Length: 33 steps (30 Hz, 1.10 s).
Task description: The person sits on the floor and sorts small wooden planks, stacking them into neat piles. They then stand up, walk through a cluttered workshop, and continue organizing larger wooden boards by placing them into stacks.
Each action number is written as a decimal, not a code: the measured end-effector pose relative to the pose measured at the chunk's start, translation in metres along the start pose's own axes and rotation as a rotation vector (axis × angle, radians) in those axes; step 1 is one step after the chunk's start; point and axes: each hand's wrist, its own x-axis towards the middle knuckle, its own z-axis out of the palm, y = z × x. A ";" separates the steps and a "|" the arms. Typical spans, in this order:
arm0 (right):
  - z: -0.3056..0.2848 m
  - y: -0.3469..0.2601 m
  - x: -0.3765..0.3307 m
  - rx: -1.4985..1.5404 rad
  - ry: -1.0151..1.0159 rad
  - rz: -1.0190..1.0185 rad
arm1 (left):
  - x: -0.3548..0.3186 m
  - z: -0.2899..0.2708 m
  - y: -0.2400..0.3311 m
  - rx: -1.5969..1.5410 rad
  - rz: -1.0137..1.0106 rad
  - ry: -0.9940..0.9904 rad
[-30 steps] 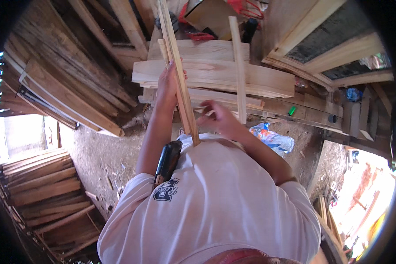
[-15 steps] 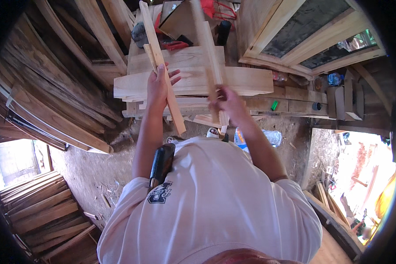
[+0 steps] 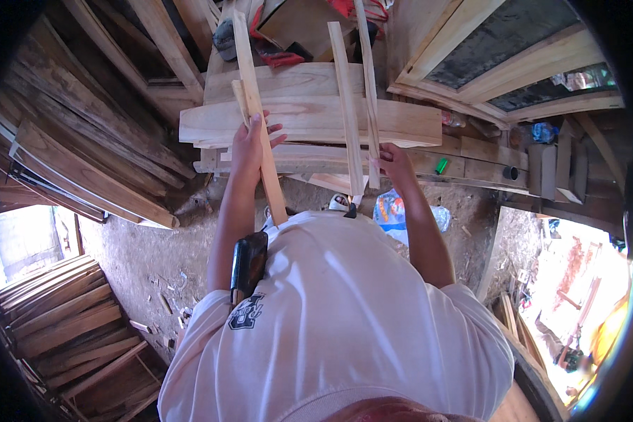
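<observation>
My left hand [image 3: 247,151] is closed around a long pale wooden strip [image 3: 264,165], with a shorter wooden strip [image 3: 240,98] beside it. The long strip runs from the bench's far side down to near my shirt; some of my left fingers stretch out to the right. In my right hand [image 3: 397,163], fingers and thumb grip another thin wooden strip [image 3: 369,84] near its lower end. Just left of that one, a separate wooden strip [image 3: 346,98] lies across the boards, its near end past the bench edge. Wide planed boards [image 3: 309,123] lie stacked crosswise under the strips.
Panelled wooden frames [image 3: 524,67] stand at the right, and dark planks [image 3: 84,133] lean at the left. A green lighter-like object [image 3: 441,166] and a dark cup [image 3: 511,172] sit on the bench. A plastic bottle [image 3: 437,218] lies on the floor. Lumber [image 3: 77,323] is piled lower left.
My right hand has moved right, carrying its strip away from the one lying on the boards. The strips in my left hand have shifted slightly.
</observation>
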 end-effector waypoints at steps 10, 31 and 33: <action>-0.005 0.017 -0.015 0.030 -0.048 -0.002 | 0.004 0.003 0.000 0.006 -0.012 -0.007; -0.002 0.011 -0.027 -0.033 0.009 -0.192 | 0.001 0.001 0.001 0.007 -0.005 -0.013; -0.021 0.020 -0.033 -0.167 0.129 -0.273 | 0.004 -0.002 0.001 -0.020 0.016 -0.017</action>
